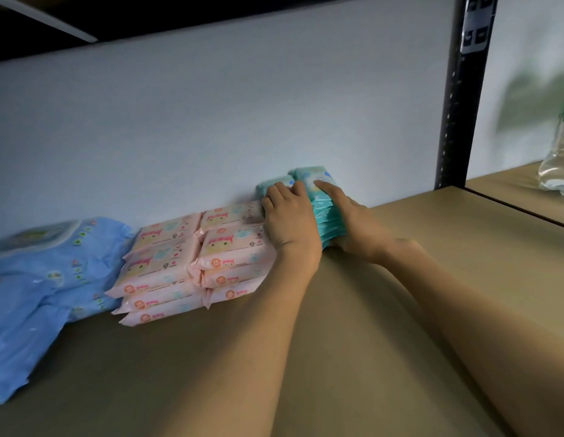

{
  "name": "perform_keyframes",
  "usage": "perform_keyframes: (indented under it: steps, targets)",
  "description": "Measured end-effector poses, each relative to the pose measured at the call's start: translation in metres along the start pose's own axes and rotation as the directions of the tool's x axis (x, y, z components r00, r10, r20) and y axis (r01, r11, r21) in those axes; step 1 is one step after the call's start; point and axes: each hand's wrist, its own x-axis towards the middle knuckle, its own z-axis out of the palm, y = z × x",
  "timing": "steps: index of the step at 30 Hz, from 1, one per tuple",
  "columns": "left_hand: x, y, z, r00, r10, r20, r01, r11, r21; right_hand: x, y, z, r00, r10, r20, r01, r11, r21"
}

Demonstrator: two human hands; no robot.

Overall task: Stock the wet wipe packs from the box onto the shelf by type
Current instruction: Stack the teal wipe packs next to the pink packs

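A stack of teal wet wipe packs (326,212) stands on the tan shelf (400,294) against the pale back wall. My left hand (290,220) presses its left side and my right hand (347,212) grips its right side, fingers over the top. Another teal pack (271,184) shows just behind my left hand. To the left lie two side-by-side stacks of pink wet wipe packs (192,263). Farther left sit large blue packs (44,279), blurred. The box is out of view.
A black metal upright (457,99) bounds the shelf on the right. Beyond it, on the neighbouring shelf, stands a clear plastic container (558,165) with something green above. The underside of an upper shelf runs across the top.
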Motion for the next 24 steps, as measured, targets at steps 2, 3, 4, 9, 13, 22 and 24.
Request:
perform_keyframes:
  steps: [2,3,4,9,13,22,24]
  targets:
    - [0.001,-0.001,-0.003,1.0,0.009,-0.003,-0.009,1.0,0.004,-0.001,-0.001,-0.001,1.0,-0.002,0.014,0.002,1.0,-0.011]
    - [0.001,-0.003,-0.006,0.999,0.023,0.025,-0.023,1.0,-0.008,-0.002,-0.003,-0.003,1.0,0.0,0.025,0.0,1.0,-0.018]
    - [0.002,-0.007,-0.009,0.997,0.048,0.067,-0.046,0.999,-0.028,-0.002,-0.006,-0.007,0.999,0.005,0.038,-0.004,1.0,-0.024]
    - [0.017,-0.04,-0.027,0.94,0.169,0.297,-0.08,0.954,-0.291,0.011,-0.025,-0.043,0.993,-0.051,0.11,0.092,0.91,-0.405]
    - [0.027,-0.05,-0.026,0.892,0.267,0.366,-0.089,0.895,-0.437,0.031,-0.041,-0.052,0.961,-0.066,0.27,0.199,0.841,-0.503]
    - [0.03,-0.048,-0.009,0.885,0.319,0.339,-0.201,0.918,-0.342,0.039,-0.032,-0.04,0.954,-0.064,0.292,0.208,0.844,-0.494]
    - [0.03,-0.047,-0.009,0.881,0.32,0.349,-0.2,0.919,-0.339,0.038,-0.032,-0.037,0.959,-0.07,0.274,0.203,0.845,-0.495]
